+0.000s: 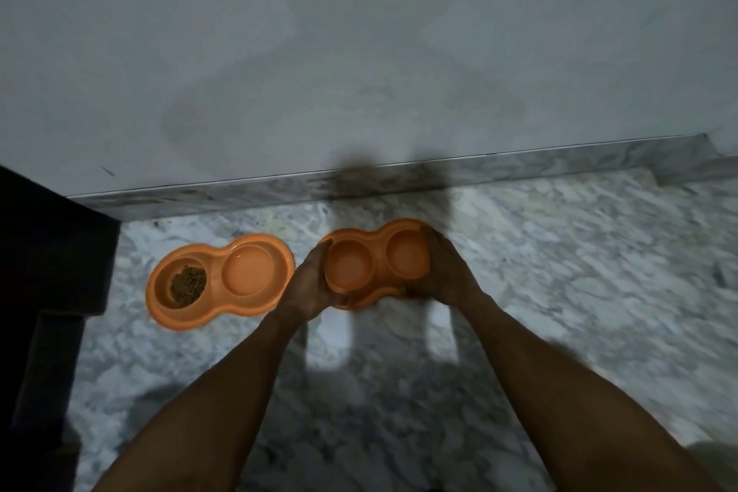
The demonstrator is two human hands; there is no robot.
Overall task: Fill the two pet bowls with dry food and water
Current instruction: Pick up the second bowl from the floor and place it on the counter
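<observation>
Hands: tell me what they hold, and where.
Both hold the right double pet bowl by its ends: left hand at the left end, right hand at the right.

Both forearms are bare from the bottom edge up to the left hand (307,284) and right hand (443,272) (no sleeve, watch, ring or glove shows on either).

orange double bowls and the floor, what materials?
Held bowl and floor bowl: probably moulded plastic, uniform orange, smooth rounded one-piece rims, dull sheen. Floor: looks like polished marble or marble-look tile, grey-white veining; the skirting matches.
</observation>
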